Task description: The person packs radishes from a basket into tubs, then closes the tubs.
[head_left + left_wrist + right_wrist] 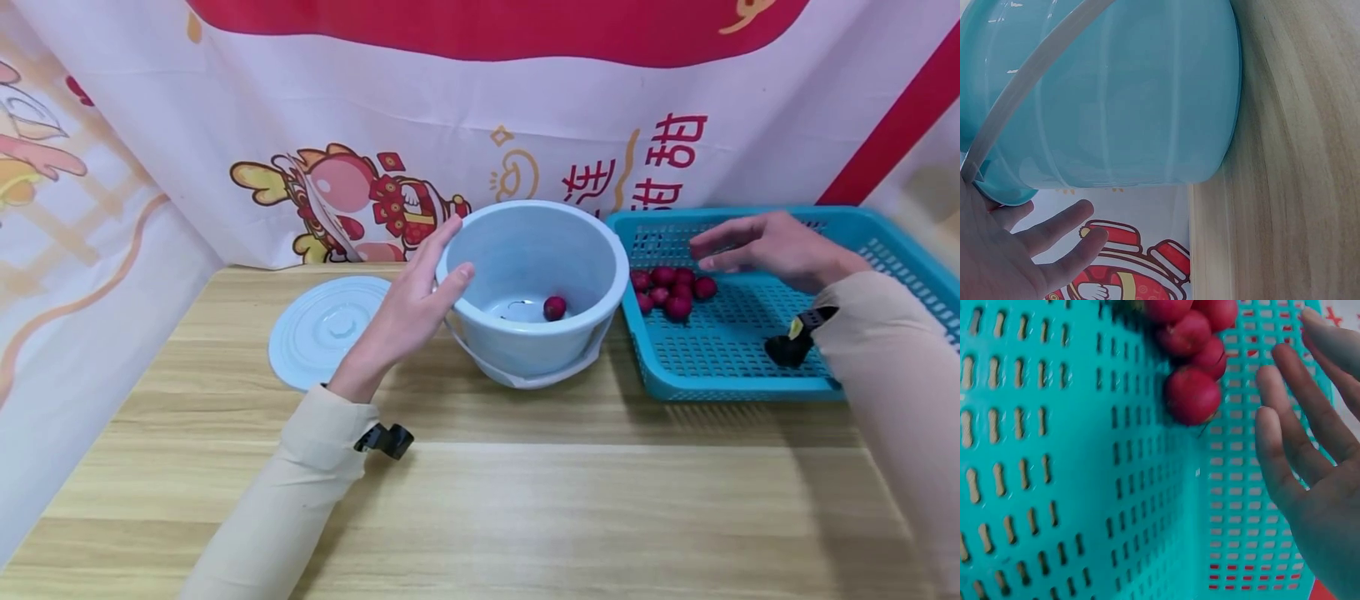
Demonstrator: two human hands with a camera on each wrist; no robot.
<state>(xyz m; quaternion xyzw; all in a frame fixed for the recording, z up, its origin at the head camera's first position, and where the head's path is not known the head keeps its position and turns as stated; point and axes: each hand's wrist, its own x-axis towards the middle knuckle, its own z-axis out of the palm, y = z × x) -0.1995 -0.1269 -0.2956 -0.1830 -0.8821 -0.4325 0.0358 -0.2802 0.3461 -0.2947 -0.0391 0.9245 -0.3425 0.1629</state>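
Observation:
A light blue bucket (525,333) with its handle hanging down in front stands in the middle of the table, one red radish (555,308) on its floor. My left hand (416,304) rests against the left side of its rim, fingers extended; in the left wrist view those fingers (1060,228) spread beside the bucket wall. Over the teal basket (720,385) at the right hovers my right hand (783,250), fingers loosely bent and holding nothing. Several red radishes (678,307) lie bunched at the basket's left side, just left of that hand; the right wrist view shows them (1192,397) close up.
A round light blue lid (330,321) lies flat on the wooden table (540,508), left of the bucket. Behind everything hangs a white and red printed cloth (360,92). The basket's left wall stands right beside the bucket.

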